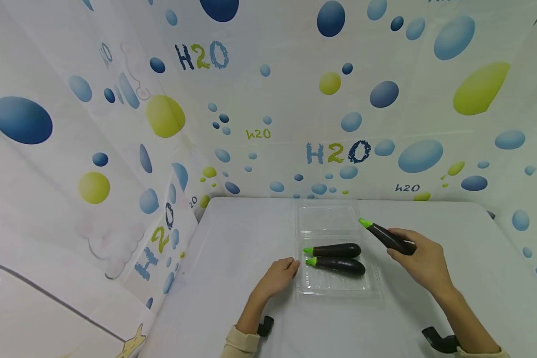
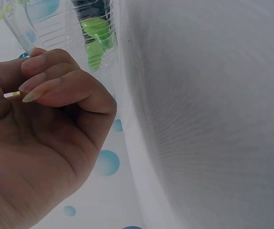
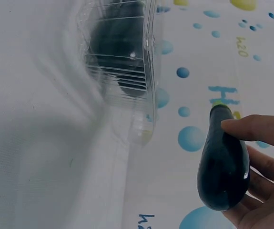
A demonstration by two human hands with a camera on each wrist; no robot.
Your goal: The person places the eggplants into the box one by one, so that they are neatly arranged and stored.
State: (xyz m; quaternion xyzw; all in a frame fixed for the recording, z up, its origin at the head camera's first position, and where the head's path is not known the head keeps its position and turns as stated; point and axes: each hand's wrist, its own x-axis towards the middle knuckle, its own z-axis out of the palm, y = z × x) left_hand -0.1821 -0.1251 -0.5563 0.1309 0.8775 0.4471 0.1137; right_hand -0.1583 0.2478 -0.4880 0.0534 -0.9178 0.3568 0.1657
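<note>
Eggplant (image 1: 385, 236) aloft in right hand (image 1: 422, 258), just right of open box (image 1: 328, 285), not in it. Grip: thumb opposed to fingers, holding towards the fat end; green tip angled left and away, near lid (image 1: 327, 219). Left hand (image 1: 277, 274) curled at box's left edge, apparently pinching rim; exact fingertip contact hard to tell. Already inside: far one (image 1: 335, 250) and near one (image 1: 340, 266), side by side, green tips left.

To lay it in well: hold rim steady with left hand; thin plastic, probably quick to slide or flex. Turn green tip to match the pair. Come in level from above, over bare strip on near side, clear of right wall. Lower fully before loosening thumb. Glossy skin, likely slippery and apt to roll: firm hold, no hard squeeze, no pressing on the pair.
</note>
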